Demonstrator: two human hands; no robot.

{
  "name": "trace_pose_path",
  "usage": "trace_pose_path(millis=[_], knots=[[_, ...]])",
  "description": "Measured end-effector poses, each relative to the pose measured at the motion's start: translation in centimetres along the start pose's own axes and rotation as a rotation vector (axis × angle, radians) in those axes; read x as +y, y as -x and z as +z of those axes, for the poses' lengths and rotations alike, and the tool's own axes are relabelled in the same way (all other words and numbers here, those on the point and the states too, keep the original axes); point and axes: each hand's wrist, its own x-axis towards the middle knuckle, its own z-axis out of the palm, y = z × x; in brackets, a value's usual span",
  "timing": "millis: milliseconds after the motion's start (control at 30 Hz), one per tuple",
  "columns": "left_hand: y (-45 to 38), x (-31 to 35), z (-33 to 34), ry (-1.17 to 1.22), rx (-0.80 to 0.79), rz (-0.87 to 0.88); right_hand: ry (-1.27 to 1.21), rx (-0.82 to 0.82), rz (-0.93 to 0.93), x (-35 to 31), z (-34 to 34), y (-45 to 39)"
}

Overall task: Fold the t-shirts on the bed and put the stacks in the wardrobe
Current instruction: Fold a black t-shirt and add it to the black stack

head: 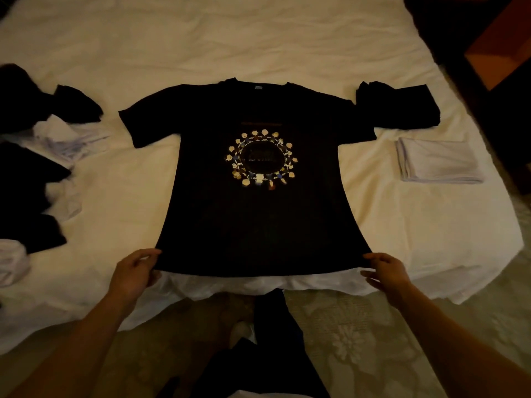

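A black t-shirt (258,214) with a ring-shaped print lies spread flat, front up, in the middle of the white bed (258,47), collar away from me. My left hand (135,271) pinches its bottom-left hem corner and my right hand (385,270) pinches the bottom-right corner, both at the bed's near edge. A folded stack of black shirts (402,106) sits to the right beside the sleeve, with a folded stack of white shirts (439,162) in front of it.
Unfolded black shirts (26,179) and white shirts (63,136) lie heaped on the bed's left side. Dark wooden furniture (494,53) stands at the far right. Patterned carpet (359,334) runs along the bed's near edge, where my legs stand.
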Motion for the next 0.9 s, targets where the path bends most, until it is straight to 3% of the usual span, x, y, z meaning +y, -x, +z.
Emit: trace_pose_path(millis=[167, 367, 667, 900], knots=[[0.0, -0.2, -0.1, -0.054, 0.014, 0.023, 0.039, 0.028, -0.045, 0.0, 0.0, -0.3], [-0.4, -0.5, 0.5, -0.337, -0.063, -0.044, 0.307, -0.053, 0.061, 0.4, -0.1, -1.5], [-3.8, 6.7, 4.1, -0.301, -0.093, -0.006, 0.451, -0.123, -0.022, -6.8, 4.4, -3.2], [-8.0, 13.5, 6.1, -0.257, -0.148, -0.103, 0.523, -0.261, -0.035, -14.3, 10.9, -6.8]])
